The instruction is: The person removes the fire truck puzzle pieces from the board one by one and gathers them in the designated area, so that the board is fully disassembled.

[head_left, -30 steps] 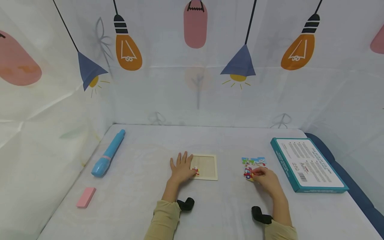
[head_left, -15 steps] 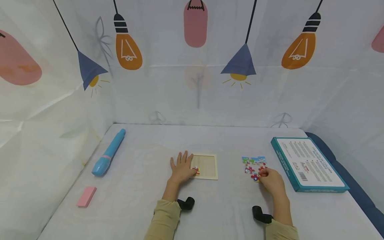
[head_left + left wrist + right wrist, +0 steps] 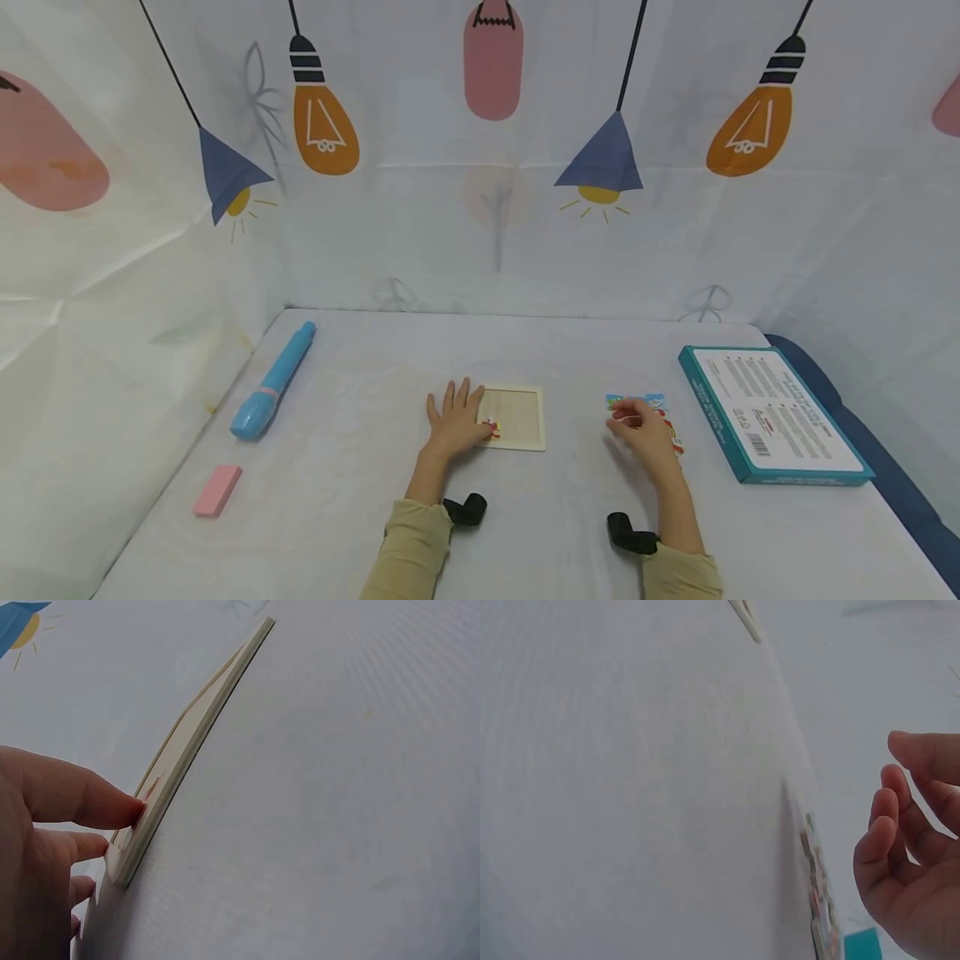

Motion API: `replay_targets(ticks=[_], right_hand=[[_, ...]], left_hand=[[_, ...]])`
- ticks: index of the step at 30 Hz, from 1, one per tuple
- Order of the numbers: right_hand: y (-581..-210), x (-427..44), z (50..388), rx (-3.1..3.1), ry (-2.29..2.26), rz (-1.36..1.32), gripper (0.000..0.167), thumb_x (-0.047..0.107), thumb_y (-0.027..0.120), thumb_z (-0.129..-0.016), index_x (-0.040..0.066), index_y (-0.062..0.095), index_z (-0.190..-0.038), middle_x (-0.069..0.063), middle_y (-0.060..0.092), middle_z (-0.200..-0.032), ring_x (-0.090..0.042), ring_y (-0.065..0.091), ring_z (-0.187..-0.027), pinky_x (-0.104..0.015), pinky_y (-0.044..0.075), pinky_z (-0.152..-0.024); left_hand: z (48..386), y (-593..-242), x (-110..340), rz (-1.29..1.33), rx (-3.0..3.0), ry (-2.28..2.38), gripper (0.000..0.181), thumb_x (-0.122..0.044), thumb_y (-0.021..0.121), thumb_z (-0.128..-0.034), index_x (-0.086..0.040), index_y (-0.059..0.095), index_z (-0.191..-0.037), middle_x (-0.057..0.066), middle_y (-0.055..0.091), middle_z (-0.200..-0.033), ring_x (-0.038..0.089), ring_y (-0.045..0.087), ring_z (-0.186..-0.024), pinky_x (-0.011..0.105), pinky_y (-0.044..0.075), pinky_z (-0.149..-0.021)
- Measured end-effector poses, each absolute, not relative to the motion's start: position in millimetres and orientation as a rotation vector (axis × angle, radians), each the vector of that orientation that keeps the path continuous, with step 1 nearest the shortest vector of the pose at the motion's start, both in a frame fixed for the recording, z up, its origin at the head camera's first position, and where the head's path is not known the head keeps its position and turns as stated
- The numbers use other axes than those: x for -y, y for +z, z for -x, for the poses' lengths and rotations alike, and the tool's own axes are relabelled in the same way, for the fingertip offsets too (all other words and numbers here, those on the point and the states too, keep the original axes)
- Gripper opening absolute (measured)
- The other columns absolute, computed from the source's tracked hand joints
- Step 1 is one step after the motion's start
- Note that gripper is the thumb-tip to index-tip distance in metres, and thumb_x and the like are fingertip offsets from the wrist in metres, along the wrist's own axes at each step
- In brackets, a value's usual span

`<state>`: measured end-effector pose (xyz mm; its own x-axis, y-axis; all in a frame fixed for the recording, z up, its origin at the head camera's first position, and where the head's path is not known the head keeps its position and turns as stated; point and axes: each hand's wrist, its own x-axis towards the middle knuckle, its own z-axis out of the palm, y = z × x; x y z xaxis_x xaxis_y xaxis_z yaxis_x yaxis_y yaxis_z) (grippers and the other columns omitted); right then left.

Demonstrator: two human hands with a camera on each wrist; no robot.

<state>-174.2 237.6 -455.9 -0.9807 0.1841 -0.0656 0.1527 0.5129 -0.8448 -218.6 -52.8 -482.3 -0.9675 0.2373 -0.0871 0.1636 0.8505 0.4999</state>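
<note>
My left hand point(image 3: 455, 425) lies with fingers spread at the left side of a shallow wooden puzzle tray point(image 3: 542, 421). Its thumb rests on a small red and yellow puzzle piece point(image 3: 492, 431) in the tray's lower left corner; the left wrist view shows the thumb point(image 3: 112, 806) reaching over the tray rim point(image 3: 180, 769). My right hand point(image 3: 647, 433) hovers above a cluster of colourful jigsaw pieces point(image 3: 654, 401), covering many of them. In the right wrist view its fingers point(image 3: 885, 840) curl loosely, apart from the pieces point(image 3: 817, 885), and nothing shows between thumb and fingertips.
At the right lies a teal box point(image 3: 776, 417) with printed text. On the left are a blue microphone-shaped object point(image 3: 273, 383) and a pink block point(image 3: 217, 491). Black wrist mounts point(image 3: 632, 535) stick out from both wrists. Printed fabric walls surround the white table.
My right hand has left the blue and red piece it was pinching at the cluster's lower part and moved up and left. The left hand has stayed in place.
</note>
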Motion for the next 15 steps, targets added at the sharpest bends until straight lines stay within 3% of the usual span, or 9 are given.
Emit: replay_targets(ticks=[5,15], right_hand=[[-457,-217,181,2.694,1.569,0.233,0.027,0.011,0.061,-0.088,0.0,0.056,-0.111,-0.014,0.058,-0.103,-0.022,0.05,-0.093,-0.025,0.043,-0.074],[-460,-182,191,2.654,1.672,0.127,0.023,0.007,0.064,-0.084,0.001,0.058,-0.106,-0.012,0.059,-0.1,-0.021,0.052,-0.091,-0.027,0.044,-0.074]], left_hand=[[220,-483,53,-0.317,-2.881,0.756,0.073,-0.031,0.058,-0.0775,-0.014,0.034,-0.144,0.012,0.017,-0.153,0.035,0.006,-0.14,0.062,-0.006,-0.104],[219,-483,54,-0.333,-2.877,0.766,0.07,-0.033,0.059,-0.0776,-0.017,0.037,-0.142,0.013,0.019,-0.153,0.036,0.007,-0.14,0.063,-0.005,-0.104]])
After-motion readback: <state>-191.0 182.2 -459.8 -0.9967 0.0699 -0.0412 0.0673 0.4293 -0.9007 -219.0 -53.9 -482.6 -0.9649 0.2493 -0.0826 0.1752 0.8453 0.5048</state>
